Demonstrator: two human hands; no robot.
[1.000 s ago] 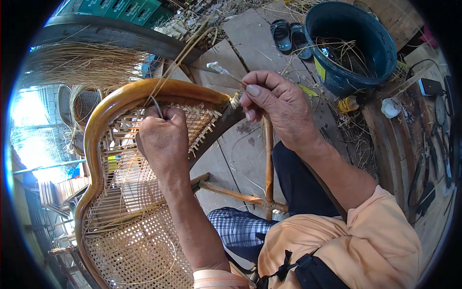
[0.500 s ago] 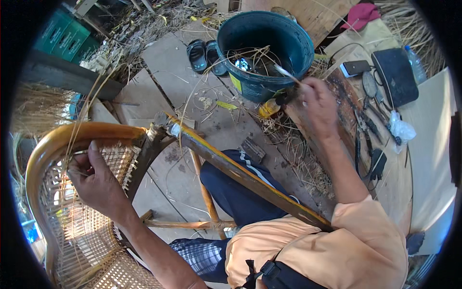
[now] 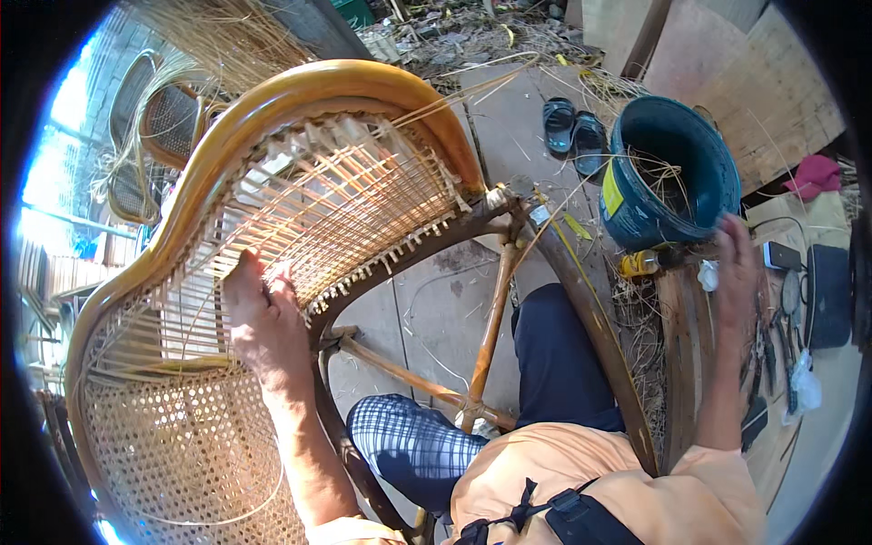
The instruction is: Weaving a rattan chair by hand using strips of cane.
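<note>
A rattan chair (image 3: 300,91) with a glossy curved frame stands at my left, its woven cane panel (image 3: 354,209) partly loose, with open strands. My left hand (image 3: 268,318) is against this weave, its fingers curled round cane strands near the middle of the panel; the fingertips are partly hidden. My right hand (image 3: 738,272) is raised at the right, beside the bucket, fingers stretched upward and slightly blurred, with nothing visible in it. A long loose cane strand (image 3: 554,213) runs near the frame's joint. Below the hand sits a small white scrap (image 3: 708,275).
A dark green bucket (image 3: 627,204) holds cane strands, with sandals (image 3: 589,141) beside it. A yellow bottle (image 3: 640,263) lies by the bucket. At the right are a phone (image 3: 781,256), a dark pouch (image 3: 828,295), tools (image 3: 790,295) and a plastic bag (image 3: 805,381).
My view has swung left, so the chair fills more of it. The thin white-tipped stick in my right hand no longer shows. My left hand stays at the weave.
</note>
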